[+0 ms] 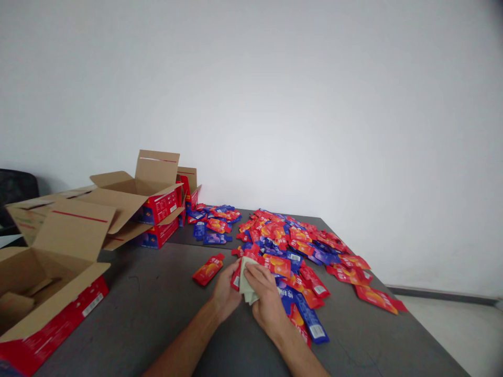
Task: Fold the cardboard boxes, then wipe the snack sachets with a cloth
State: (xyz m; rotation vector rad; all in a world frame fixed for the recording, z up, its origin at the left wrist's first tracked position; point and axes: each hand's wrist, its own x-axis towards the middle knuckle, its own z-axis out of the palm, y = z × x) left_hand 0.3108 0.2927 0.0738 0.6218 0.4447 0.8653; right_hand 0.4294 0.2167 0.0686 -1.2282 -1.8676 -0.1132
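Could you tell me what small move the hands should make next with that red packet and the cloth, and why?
Probably a short rub of the pale cloth along the red packet. The left hand grips the packet's edge, and the right hand presses the cloth against it, so both are already placed for a stroke. The big pile of packets lies just beyond.

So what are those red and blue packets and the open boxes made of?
The packets look like glossy plastic or foil film: flat, shiny and printed. The boxes seem to be cardboard, plain matt brown inside with a printed red outside. The pale cloth in the hands looks like soft fabric.
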